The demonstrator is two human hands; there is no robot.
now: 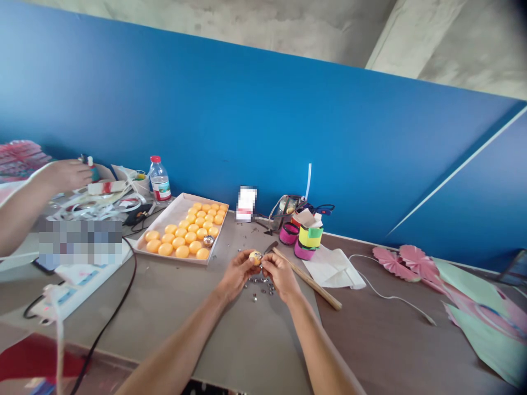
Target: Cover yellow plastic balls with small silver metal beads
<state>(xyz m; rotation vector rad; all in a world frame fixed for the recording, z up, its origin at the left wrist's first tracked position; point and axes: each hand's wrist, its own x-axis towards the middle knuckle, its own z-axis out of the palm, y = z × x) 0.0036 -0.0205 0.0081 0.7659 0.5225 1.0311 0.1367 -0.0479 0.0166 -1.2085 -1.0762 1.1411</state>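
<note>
My left hand (237, 274) is closed around a small orange ball (254, 257) with dark, shiny bits on its upper side. My right hand (281, 273) is pinched at the ball's right side; whatever lies between those fingertips is too small to make out. Beneath and between both hands, several small silvery pieces (267, 288) are scattered over the grey table (242, 340). To the left stands a shallow white tray (158, 216) of orange balls (190, 237). One silver-studded ball (208, 241) sits at its right edge.
A wooden-handled hammer (317, 285) lies right of my right hand, near white paper (335, 267) and colourful tape rolls (308, 237). A water bottle (160, 181) stands behind the tray. At left are a power strip (78, 291), black cable (123, 296) and another person's hand (66, 175).
</note>
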